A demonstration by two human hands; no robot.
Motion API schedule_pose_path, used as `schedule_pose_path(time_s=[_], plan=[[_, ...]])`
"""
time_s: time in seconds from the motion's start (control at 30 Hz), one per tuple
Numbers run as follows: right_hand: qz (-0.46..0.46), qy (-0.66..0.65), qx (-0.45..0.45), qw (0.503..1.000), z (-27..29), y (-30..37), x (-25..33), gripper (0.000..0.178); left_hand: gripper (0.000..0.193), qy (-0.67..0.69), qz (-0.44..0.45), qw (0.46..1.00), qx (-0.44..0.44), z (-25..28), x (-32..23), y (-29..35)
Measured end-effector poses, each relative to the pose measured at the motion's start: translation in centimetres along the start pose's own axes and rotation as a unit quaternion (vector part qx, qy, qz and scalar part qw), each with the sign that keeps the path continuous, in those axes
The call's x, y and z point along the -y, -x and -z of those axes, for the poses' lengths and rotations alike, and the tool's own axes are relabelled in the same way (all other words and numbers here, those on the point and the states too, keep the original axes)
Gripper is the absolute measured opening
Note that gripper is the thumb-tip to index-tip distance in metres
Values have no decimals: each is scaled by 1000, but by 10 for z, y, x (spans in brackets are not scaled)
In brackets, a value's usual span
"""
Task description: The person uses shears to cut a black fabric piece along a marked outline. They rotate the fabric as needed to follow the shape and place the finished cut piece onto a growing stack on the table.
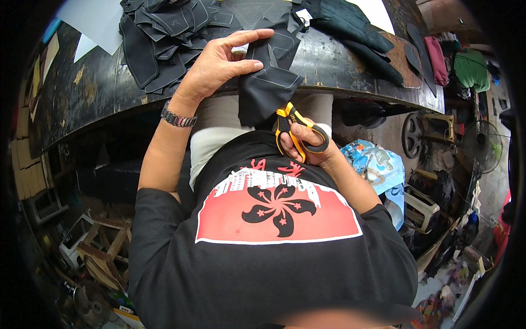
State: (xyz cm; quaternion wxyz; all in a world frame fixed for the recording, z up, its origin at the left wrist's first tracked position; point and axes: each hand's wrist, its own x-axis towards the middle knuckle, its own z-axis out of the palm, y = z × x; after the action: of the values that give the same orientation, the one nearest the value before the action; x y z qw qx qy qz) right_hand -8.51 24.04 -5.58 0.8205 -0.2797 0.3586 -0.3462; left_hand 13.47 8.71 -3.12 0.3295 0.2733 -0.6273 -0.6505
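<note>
Head: spread left hand (213, 64) holds fabric (266, 92), right hand (319, 158) grips scissors (293, 115).

My one head-worn fisheye camera looks steeply and widely down from close above my shirt (274, 274) at six o'clock, taking in my hands (211, 68) and, toward twelve, the desk (109, 93)

Dark lettering on the yellow-and-black plastic-handled scissors (296, 119) in the right hand (320, 156). Red characters on the black cloth T-shirt (274, 257), just below-left of that hand. Pale handwritten mark on a flat black cut fabric piece (178, 24), left of the left hand (213, 63).
</note>
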Motion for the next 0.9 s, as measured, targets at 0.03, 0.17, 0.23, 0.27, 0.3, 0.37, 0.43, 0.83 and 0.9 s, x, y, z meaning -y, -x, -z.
schedule_pose_path(time_s=[0.03, 0.17, 0.23, 0.27, 0.3, 0.37, 0.43, 0.83, 0.9], plan=[[4, 5, -1, 1000, -1, -1, 2, 36, 58, -7, -22, 1000, 7, -1, 0, -1], [11, 19, -19, 1000, -4, -2, 7, 36, 61, -27, -59, 998, 13, -7, -1, -1], [12, 16, -30, 999, -5, -2, 6, 36, 62, -24, -57, 998, 5, -8, 0, 1], [12, 12, -34, 999, -5, -2, 5, 36, 62, -23, -57, 998, 2, -8, 1, 2], [13, 8, -37, 999, -6, -2, 4, 36, 63, -23, -52, 998, -4, -9, 1, 3], [17, 14, -44, 999, -8, -3, -1, 36, 63, -24, -43, 999, -17, -11, 3, 6], [14, 27, -59, 998, -9, -4, -3, 36, 63, -29, -53, 997, -41, -17, 6, 8], [-24, 120, -149, 981, -17, -6, -3, 28, 60, 52, -80, 988, -117, -37, 14, 13], [-29, 120, -149, 981, -16, -7, -2, 29, 56, 53, -56, 988, -132, -36, 14, 13]])
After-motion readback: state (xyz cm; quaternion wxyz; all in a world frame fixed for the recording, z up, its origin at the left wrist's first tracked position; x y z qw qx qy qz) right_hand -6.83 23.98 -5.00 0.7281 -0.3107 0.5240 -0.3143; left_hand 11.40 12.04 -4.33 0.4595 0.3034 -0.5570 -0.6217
